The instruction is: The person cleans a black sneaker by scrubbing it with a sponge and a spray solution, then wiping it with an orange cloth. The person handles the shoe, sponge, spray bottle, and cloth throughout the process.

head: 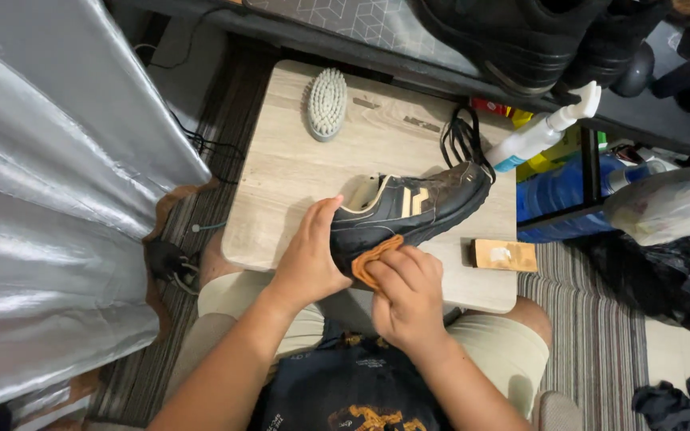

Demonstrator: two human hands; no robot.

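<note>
The black shoe (409,211) was gripped by the left hand (309,255); the orange cloth (373,259) was pinched by the right hand (405,299). Firm rubbing could have slid the shoe off the table (281,175).

A black shoe (413,211) with tan stripes lies on its side at the near edge of a pale wooden table (297,172). The left hand (311,255) grips its heel, while the right hand (405,295) presses an orange cloth (370,259) against the sole near the heel. Black laces (463,136) lie just beyond the toe. A grey brush (327,104) rests at the far side of the table, a spray bottle (541,132) at the right edge, and a small wooden block (505,255) near the right corner.
</note>
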